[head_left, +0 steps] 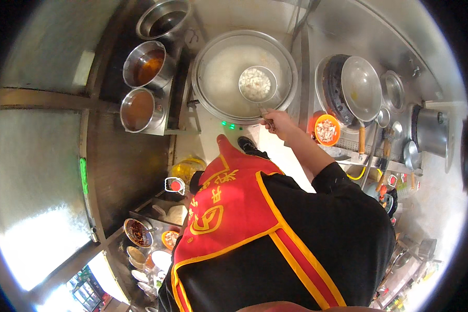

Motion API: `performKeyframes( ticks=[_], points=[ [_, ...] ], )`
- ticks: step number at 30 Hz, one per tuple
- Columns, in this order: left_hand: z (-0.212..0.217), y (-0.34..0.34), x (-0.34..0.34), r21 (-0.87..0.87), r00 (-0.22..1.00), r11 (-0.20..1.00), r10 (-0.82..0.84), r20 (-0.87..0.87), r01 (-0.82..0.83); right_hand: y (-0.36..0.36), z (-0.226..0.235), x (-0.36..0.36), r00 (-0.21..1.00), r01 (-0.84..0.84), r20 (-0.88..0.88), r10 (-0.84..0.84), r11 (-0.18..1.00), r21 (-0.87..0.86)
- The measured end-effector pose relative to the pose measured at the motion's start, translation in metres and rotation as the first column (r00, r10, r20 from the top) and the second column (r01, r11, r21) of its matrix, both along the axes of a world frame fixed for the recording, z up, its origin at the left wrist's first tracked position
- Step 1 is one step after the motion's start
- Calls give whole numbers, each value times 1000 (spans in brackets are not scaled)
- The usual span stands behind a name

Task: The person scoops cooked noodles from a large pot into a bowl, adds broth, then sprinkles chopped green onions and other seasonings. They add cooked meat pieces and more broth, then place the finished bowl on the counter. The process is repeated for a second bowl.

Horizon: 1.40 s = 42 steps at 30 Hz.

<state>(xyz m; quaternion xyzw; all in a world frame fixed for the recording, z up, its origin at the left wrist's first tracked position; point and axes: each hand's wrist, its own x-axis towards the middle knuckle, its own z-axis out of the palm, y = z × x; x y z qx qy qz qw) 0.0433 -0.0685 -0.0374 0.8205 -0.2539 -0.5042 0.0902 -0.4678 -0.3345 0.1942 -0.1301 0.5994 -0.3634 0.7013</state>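
Observation:
My right hand (278,125) is closed round the handle of a round strainer (262,107). Small white pieces (255,83) heap up in the strainer's bowl, over the near right part of a large round pot (197,78). The pot holds cloudy, pale liquid (221,73). Whether the strainer's underside touches the liquid, I cannot tell. To the right of my right hand stands an orange bowl (337,125) with pale, pinkish pieces. My left hand is not in view; my red apron and black top fill the lower middle.
Three metal pots (164,112) with dark and brown liquids line the left side. At right are a wok (364,86) with a wooden handle, ladles (384,117) and a tall metal pot (434,132). Below left stand a yellow oil jug (187,169) and a chilli bowl (138,232).

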Motion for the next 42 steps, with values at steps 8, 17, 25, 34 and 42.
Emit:
performKeyframes(
  ticks=[8, 17, 25, 34, 42],
  points=[
    [11, -5, -4, 9, 1000, 1000, -21, 20, 21, -24, 10, -12, 990, 135, 51, -129, 983, -128],
    [14, -11, -12, 6, 999, 1000, -21, 30, 20, -13, -39, -30, 961, 237, 165, -223, 969, -66],
    [19, -18, -18, 4, 999, 999, -37, 40, 37, -4, -53, -40, 944, 303, 127, -305, 952, 32],
    [27, -32, -22, -2, 995, 997, -83, 58, 83, 0, -68, -47, 945, 253, 216, -245, 967, -10],
    [19, -53, -18, 5, 976, 979, -203, 80, 204, 11, -42, -48, 981, 186, 70, -183, 982, -41]
  ],
)
